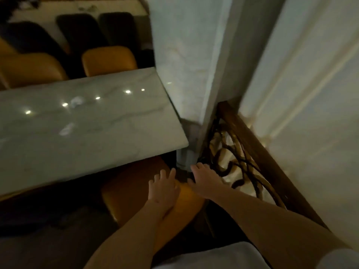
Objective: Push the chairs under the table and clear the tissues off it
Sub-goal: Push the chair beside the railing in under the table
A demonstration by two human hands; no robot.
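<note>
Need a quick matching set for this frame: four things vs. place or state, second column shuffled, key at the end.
Things:
1. left hand
2. marble table
3. near orange chair
4. wooden rail

Place or state:
A. reflects a row of ceiling lights
B. partly under the table edge
C. fingers spread on the chair back
D. runs along the wall at right

Pairs: 1-C, 2-A, 3-B, 4-D

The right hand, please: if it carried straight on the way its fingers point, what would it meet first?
Most likely the base of the marble pillar: the right hand lies open over the chair's backrest, fingers aimed up at it. Depth is unclear in this dim, blurred view.
</note>
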